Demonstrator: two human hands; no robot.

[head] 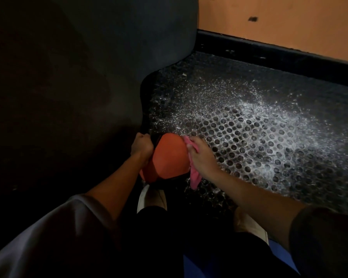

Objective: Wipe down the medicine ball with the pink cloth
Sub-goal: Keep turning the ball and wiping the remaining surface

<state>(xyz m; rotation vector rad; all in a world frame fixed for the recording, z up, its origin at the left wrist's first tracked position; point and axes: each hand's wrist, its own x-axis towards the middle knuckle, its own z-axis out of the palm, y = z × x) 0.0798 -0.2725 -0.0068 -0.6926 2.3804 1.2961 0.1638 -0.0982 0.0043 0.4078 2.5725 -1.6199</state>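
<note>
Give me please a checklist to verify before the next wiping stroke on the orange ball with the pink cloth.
1. Ball steadied: ok. The left hand grips the upper left of the round orange medicine ball.
2. Cloth held: ok. The right hand grips the pink cloth.
3. Cloth on the ball: ok. It is pressed against the ball's right side.
4. Loose cloth end off the floor: cannot tell. It hangs low, near the black perforated rubber mat.
5. Clean floor around the ball: not ok. White speckles cover the mat.
6. Ball's underside wiped: cannot tell, hidden.
</note>
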